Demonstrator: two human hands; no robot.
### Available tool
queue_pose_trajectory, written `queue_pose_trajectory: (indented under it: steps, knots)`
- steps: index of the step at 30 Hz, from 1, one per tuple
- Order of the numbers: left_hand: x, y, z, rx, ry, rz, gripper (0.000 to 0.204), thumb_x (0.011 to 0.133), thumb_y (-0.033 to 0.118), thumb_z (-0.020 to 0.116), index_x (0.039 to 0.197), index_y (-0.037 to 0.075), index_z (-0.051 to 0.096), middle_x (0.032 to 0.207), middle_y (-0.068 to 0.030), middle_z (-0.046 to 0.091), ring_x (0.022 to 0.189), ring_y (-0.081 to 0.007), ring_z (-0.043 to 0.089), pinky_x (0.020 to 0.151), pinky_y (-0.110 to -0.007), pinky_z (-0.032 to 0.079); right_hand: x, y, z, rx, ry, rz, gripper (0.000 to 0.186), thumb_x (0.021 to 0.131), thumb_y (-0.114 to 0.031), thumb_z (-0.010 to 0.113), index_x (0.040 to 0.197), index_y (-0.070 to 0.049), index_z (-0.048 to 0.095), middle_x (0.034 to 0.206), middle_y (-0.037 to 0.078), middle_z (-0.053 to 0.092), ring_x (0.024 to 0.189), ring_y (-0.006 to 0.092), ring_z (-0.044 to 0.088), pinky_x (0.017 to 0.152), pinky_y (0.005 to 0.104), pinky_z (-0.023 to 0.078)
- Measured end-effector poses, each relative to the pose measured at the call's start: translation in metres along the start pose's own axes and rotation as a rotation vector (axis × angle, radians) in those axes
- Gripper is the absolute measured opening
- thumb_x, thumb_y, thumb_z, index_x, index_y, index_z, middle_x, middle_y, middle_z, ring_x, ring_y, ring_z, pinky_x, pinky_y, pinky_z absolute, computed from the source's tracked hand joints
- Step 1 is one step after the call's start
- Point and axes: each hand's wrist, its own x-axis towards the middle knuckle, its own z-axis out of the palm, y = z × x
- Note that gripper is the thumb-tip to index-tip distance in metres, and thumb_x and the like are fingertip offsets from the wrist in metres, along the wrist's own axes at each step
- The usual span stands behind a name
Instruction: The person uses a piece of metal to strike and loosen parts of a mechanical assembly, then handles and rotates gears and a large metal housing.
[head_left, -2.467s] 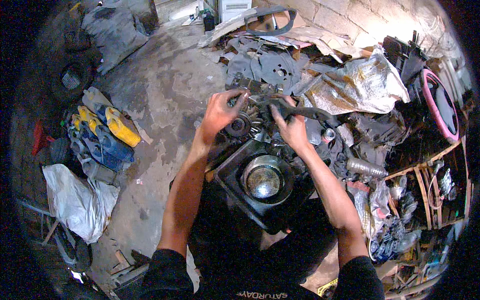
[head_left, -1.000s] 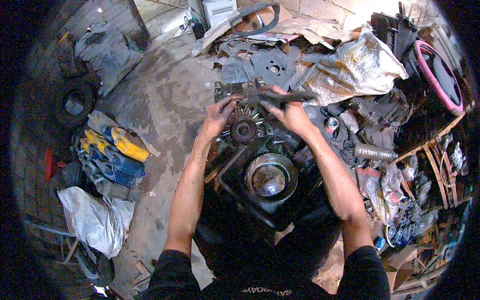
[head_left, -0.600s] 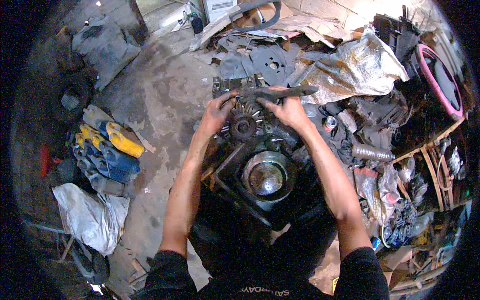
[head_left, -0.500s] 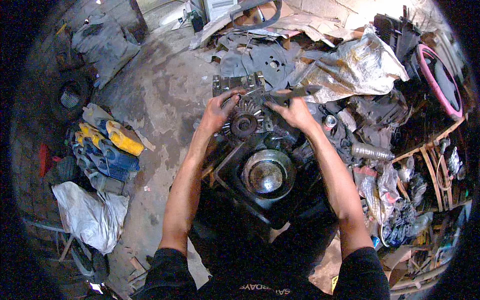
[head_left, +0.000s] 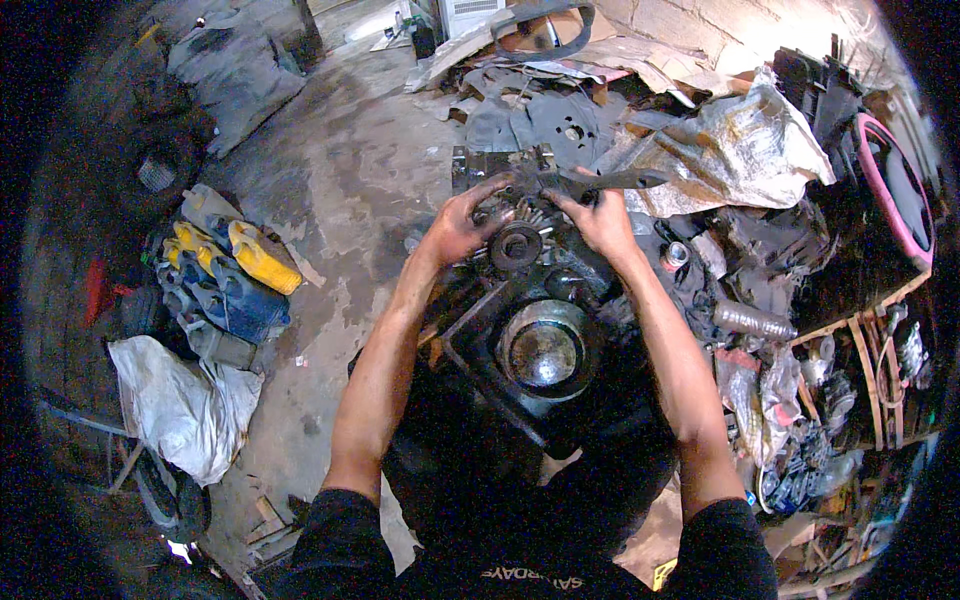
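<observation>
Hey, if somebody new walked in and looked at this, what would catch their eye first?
Probably the pink-rimmed oval object at the far right and the pile of yellow and blue pieces at the left, both vivid against the drab clutter. Next, perhaps, the shiny round metal dish just below the picture's middle, with the left hand and right hand beyond it, the right gripping a long dark piece.

Cluttered workshop, stained concrete floor (head_left: pixel 340 235) left of centre, block wall (head_left: pixel 690 28) at upper right, hub (head_left: pixel 516 246) ringed with metal rods (head_left: pixel 545 219) at centre, holed grey sheet (head_left: pixel 548 125) at top centre, cardboard (head_left: pixel 665 68) piled above it, wooden frame (head_left: pixel 860 370) at right.
</observation>
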Motion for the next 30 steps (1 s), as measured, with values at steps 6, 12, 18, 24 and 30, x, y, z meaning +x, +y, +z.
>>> queue_pose_trajectory:
  steps: [6,12,18,24,30]
  knots:
    - [0.002,-0.012,-0.01,-0.144,-0.16,0.064,0.056,0.084,0.019,0.064,0.135,0.009,0.043,0.14,-0.013,0.042,0.131,-0.0245,0.037,0.108,-0.037,0.029,0.001,0.008,-0.005,-0.03,-0.036,0.032,0.038,0.074,-0.022,0.075,0.103,0.0,0.065,0.096,0.016,0.067,0.089,0.0273,0.064,0.082,0.0354,0.048]
    - [-0.004,-0.004,-0.011,-0.203,-0.125,-0.058,0.045,0.089,0.018,0.057,0.132,0.008,0.047,0.137,-0.0124,0.046,0.128,-0.0241,0.041,0.107,-0.035,0.029,0.002,-0.009,-0.01,0.022,-0.074,0.098,0.035,0.073,-0.019,0.075,0.1,0.0,0.065,0.095,0.014,0.068,0.087,0.0255,0.064,0.079,0.0352,0.049]
    - [0.0,0.029,-0.014,-0.123,-0.018,-0.23,0.037,0.095,0.025,0.049,0.126,0.006,0.053,0.13,-0.0124,0.053,0.119,-0.0232,0.05,0.104,-0.033,0.032,-0.004,-0.013,-0.009,-0.006,-0.003,0.106,0.034,0.073,-0.019,0.076,0.099,0.0,0.065,0.094,0.014,0.068,0.088,0.0238,0.064,0.079,0.0339,0.049]
    - [-0.009,0.005,-0.024,-0.339,-0.117,-0.038,0.046,0.088,0.027,0.061,0.128,0.007,0.052,0.131,-0.0106,0.052,0.122,-0.0224,0.047,0.105,-0.033,0.032,-0.014,-0.019,-0.006,-0.078,0.077,0.106,0.04,0.074,-0.021,0.076,0.103,0.003,0.063,0.094,0.015,0.067,0.087,0.0235,0.063,0.081,0.0333,0.048]
    - [-0.015,-0.008,-0.027,-0.21,-0.089,-0.022,0.044,0.084,0.022,0.066,0.123,0.004,0.054,0.125,-0.0126,0.056,0.116,-0.0226,0.054,0.099,-0.035,0.041,-0.018,-0.014,-0.002,-0.12,0.219,0.079,0.036,0.075,-0.022,0.075,0.099,0.002,0.063,0.093,0.015,0.067,0.085,0.0249,0.064,0.078,0.0347,0.049]
